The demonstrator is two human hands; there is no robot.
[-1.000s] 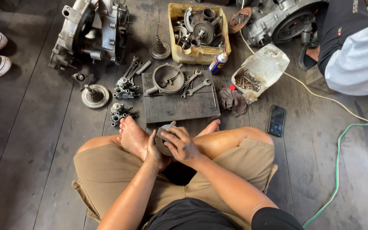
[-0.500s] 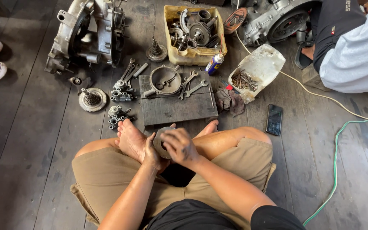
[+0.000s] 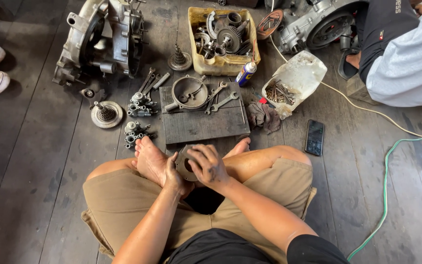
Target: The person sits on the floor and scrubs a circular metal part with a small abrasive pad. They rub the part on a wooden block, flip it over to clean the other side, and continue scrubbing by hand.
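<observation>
Both hands clamp the round metal hub [image 3: 186,164], left hand [image 3: 174,176] cradling, right hand [image 3: 208,166] on top — looks heavy, stiff, greasy; best held by the rim.

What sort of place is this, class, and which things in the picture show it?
Probably an informal engine repair workshop on a wooden floor: a split engine casing, a yellowed tub of gears and spanners on a board lie around the seated person.

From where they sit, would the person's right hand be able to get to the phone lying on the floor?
Probably yes. The phone lies on bare floor just beyond the right knee, nothing over it. But the right hand is now on the round metal part.
</observation>
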